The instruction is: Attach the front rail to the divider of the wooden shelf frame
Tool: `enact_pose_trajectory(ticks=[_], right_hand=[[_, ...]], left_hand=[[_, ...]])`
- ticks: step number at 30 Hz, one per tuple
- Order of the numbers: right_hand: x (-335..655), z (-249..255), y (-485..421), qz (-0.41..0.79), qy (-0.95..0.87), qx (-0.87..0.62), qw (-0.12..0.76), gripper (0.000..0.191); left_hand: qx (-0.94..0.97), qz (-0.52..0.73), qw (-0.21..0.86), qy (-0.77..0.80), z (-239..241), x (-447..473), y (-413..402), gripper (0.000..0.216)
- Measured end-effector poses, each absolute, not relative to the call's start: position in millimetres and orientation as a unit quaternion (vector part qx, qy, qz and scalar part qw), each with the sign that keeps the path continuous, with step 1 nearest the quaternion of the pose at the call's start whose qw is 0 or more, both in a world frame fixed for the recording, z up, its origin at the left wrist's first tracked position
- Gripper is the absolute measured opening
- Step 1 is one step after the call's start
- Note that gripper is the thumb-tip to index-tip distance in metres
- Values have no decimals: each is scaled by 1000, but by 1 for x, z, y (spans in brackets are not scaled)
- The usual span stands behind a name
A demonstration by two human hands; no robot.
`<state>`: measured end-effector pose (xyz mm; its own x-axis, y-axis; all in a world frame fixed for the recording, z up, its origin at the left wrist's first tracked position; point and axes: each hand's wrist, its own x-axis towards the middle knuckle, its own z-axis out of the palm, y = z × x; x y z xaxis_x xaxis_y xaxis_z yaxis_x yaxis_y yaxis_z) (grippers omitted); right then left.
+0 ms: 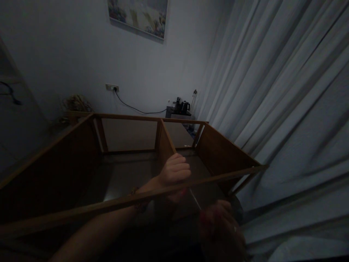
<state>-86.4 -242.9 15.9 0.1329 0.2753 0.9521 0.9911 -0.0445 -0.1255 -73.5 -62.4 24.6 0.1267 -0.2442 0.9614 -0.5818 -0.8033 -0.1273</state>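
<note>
My left hand (175, 170) is wrapped over the front end of the wooden middle divider (167, 140), just behind the front rail (109, 207). That forearm passes under the rail, with a bracelet at the wrist. Lower and to the right, in deep shadow, my right hand (222, 227) is closed round the near end of a thin shiny rod (195, 198), like a screwdriver shaft. The rod slants up and left toward the divider's front. Its handle, if any, is hidden in my fingers, and the darkness hides where its tip touches.
The brown wooden frame has a left side panel (54, 156), a right side panel (223, 149) and a back rail (131, 117). Long pale curtains (286, 109) hang close on the right. Behind stands a small cabinet (178, 113) with a black kettle (185, 106); a cable (139, 111) runs along the wall.
</note>
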Motion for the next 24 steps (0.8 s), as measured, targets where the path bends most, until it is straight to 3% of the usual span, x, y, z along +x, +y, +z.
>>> enact_pose_trajectory(ticks=[2, 5, 11, 14, 18, 24], right_hand=[[-89, 22, -242, -362, -528, -615, 460, 45], [-92, 24, -242, -251, -544, -623, 503, 35], [-89, 7, -237, -42, -520, -527, 671, 11], [-83, 3, -233, 12, -537, -473, 698, 16], [-76, 2, -234, 24, -578, -470, 667, 25], [-73, 5, -236, -65, -589, -511, 622, 14]], left_hand=[[739, 596, 140, -280, 24, -73, -61, 44], [755, 577, 123, -285, 18, -68, -57, 47], [760, 573, 112, -285, 10, -60, -54, 52], [738, 596, 124, -291, 15, -63, -57, 53], [743, 594, 129, -281, 23, -69, -60, 48], [732, 607, 146, -272, 24, -71, -62, 48]])
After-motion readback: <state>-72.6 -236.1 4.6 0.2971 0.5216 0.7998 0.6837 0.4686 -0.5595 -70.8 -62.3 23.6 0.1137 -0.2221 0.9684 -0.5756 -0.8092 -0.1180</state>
